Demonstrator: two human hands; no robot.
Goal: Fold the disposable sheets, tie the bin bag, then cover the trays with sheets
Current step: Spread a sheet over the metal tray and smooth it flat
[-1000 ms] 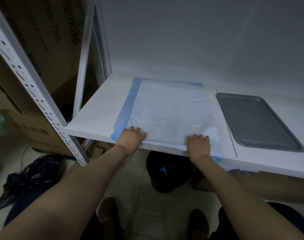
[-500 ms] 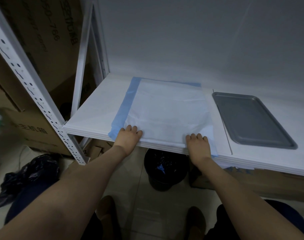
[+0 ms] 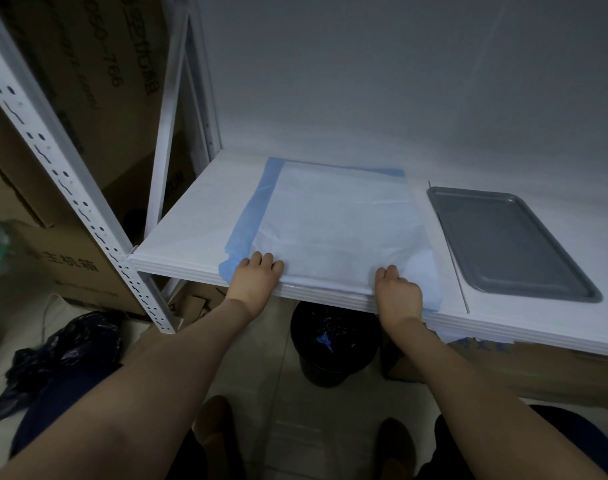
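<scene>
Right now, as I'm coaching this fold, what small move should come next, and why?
Probably lift the near edge of the disposable sheet and carry it toward the wall, folding it in half: it lies spread flat on the shelf, and the left hand and right hand rest at that edge.

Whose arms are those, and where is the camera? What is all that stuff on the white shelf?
Those are a person's own arms. There is only one view, from a camera worn on their head and looking down, so you see what they see. The left hand and the right hand are on the near edge of a thin white sheet with blue borders, which lies flat on a white shelf. The right hand's fingers curl onto that edge. To the right of the sheet lies an empty grey tray. Under the shelf, a black bin stands on the floor.
</scene>
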